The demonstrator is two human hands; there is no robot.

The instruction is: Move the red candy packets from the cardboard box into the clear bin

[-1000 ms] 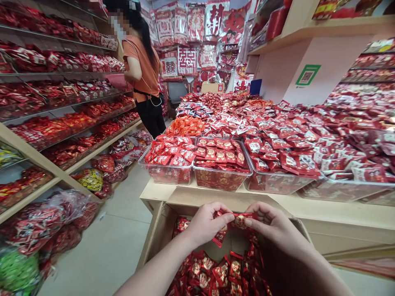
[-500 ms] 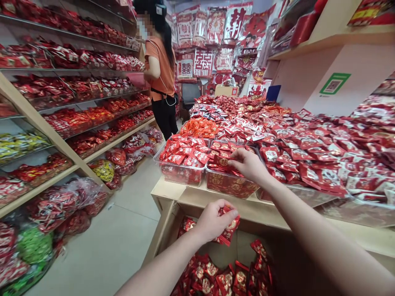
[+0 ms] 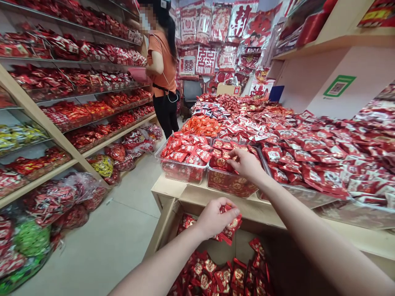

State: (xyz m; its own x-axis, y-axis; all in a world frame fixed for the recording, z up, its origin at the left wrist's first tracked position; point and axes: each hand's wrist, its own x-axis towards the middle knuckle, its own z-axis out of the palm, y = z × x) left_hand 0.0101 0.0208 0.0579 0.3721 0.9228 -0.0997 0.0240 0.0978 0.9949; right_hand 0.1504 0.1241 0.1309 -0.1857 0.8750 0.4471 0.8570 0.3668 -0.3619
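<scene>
My left hand is closed on shiny red candy packets with gold print, above an open cardboard box. Inside that box lie several loose packets of the same look. Over at the counter, my right hand reaches into a clear plastic bin filled with red-and-gold packets. Its thumb and forefinger are apart, just above the packets at the bin's front. Whether the fingertips touch a packet is hard to see.
Left of that bin stands another clear bin of red packets. Heaped packets spread along the counter to the right. A person in an orange top stands beyond, beside stocked shelves. Stuffed plastic bags sit low at left.
My right hand has let go of a red-and-gold packet, which now lies among the others in the bin. My left hand keeps its packets, nearly still. The view has shifted slightly.
</scene>
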